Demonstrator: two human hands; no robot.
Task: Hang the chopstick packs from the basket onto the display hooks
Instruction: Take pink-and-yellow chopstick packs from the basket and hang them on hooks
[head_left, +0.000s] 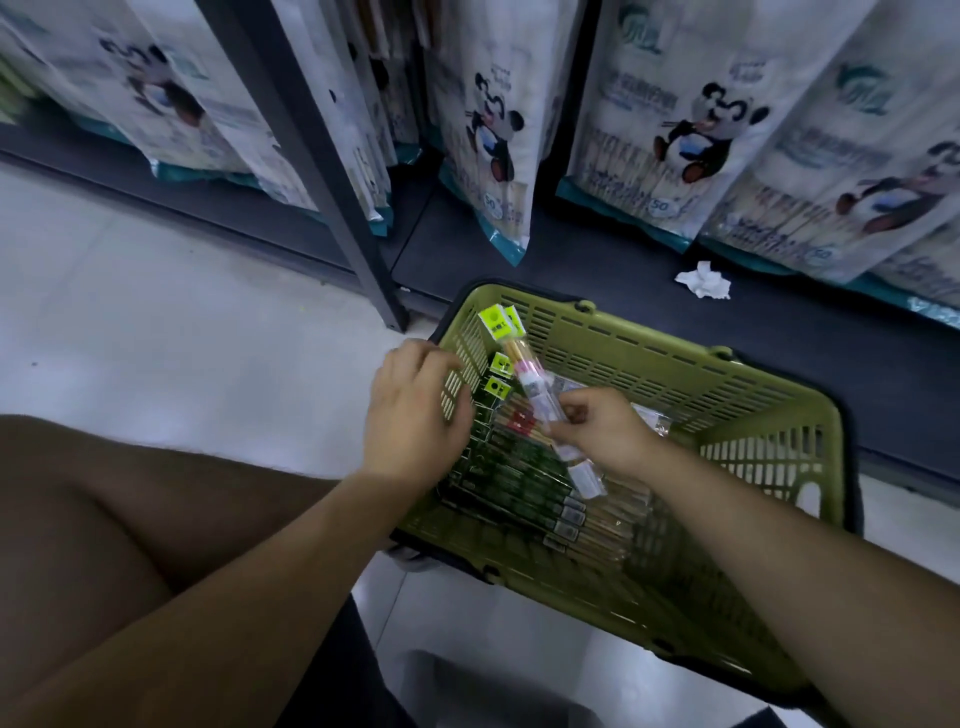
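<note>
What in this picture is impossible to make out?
1. Display hooks: head view, cut off by the top edge above the panda bags.
2. Left hand: head view, fingertips blurred at the basket wall; grip unclear.
3. Label print on the pack pinched by the right hand: too small.
4. Lower packs in the basket: covered by the dark packs on top.

Left hand (415, 410) loose — right hand (605, 431) pinching.

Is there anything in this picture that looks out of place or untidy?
Yes. A crumpled white tissue lies on the dark bottom shelf in front of the panda packs; it looks like litter, not stock.
</note>
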